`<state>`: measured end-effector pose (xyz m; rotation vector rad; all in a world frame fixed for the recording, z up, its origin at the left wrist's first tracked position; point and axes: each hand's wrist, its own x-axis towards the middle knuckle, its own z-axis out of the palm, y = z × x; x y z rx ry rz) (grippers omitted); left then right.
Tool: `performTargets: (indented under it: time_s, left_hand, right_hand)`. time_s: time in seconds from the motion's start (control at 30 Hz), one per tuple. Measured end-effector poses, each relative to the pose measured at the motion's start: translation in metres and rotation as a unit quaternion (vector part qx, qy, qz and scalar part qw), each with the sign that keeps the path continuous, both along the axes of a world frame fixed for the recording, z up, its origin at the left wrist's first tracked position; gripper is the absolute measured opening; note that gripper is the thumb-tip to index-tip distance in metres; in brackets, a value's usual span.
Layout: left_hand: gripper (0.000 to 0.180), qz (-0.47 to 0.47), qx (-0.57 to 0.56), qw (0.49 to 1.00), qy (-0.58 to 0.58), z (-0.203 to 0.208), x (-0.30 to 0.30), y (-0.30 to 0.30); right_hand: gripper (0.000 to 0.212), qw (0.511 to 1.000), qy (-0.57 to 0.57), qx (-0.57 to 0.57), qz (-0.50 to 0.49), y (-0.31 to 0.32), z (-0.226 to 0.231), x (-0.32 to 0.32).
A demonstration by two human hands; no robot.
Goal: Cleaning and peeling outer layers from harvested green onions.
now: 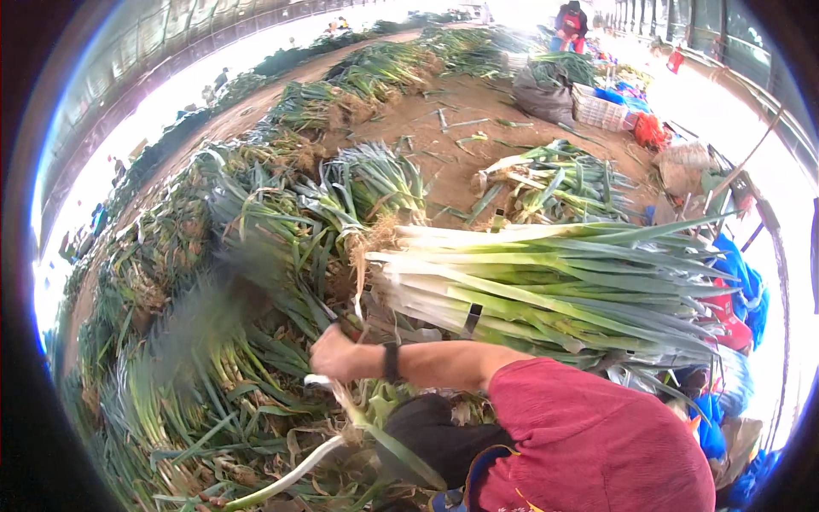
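My right hand (pixel 334 352), with a black band on the wrist and a red sleeve behind it, reaches across to the left and is closed around a leek (pixel 294 474). The leek's white stalk trails down below the fist, and blurred green leaves (pixel 205 320) sweep out to the left of it. Just behind the hand lies a big tied bundle of leeks (pixel 546 282) on its side, white ends to the left, leaves to the right, with black bands round it. My left hand is out of sight.
Heaps of loose leeks (pixel 256 222) cover the ground at left and in rows toward the back. Bare brown soil (pixel 444 145) lies beyond. A dark sack (pixel 542 94), a white crate (pixel 599 108) and a person in red (pixel 570 21) are far off. Blue sheeting (pixel 738 282) lies at right.
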<state>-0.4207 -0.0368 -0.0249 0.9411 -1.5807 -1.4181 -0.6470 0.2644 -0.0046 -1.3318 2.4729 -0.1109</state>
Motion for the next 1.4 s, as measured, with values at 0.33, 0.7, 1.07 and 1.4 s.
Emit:
performTargets:
  time_s: [0.33,0.7,1.07,1.4]
  left_hand:
    - [0.03,-0.012,-0.003,1.0,-0.002,0.003,-0.02,0.005]
    - [0.026,-0.014,0.03,0.999,0.023,0.013,-0.013,0.014]
    - [0.023,0.055,0.155,0.977,0.134,0.051,-0.043,0.057]
    - [0.06,-0.229,-0.016,0.968,0.105,0.053,-0.053,0.098]
  right_hand:
    - [0.031,0.831,-0.47,-0.262,0.142,-0.105,-0.047,0.11]
    - [0.014,0.997,-0.004,0.048,0.066,0.103,-0.143,0.003]
    - [0.05,0.891,-0.403,-0.199,0.058,-0.057,-0.017,0.064]
    - [0.035,0.818,-0.494,-0.293,-0.025,-0.084,-0.002,0.076]
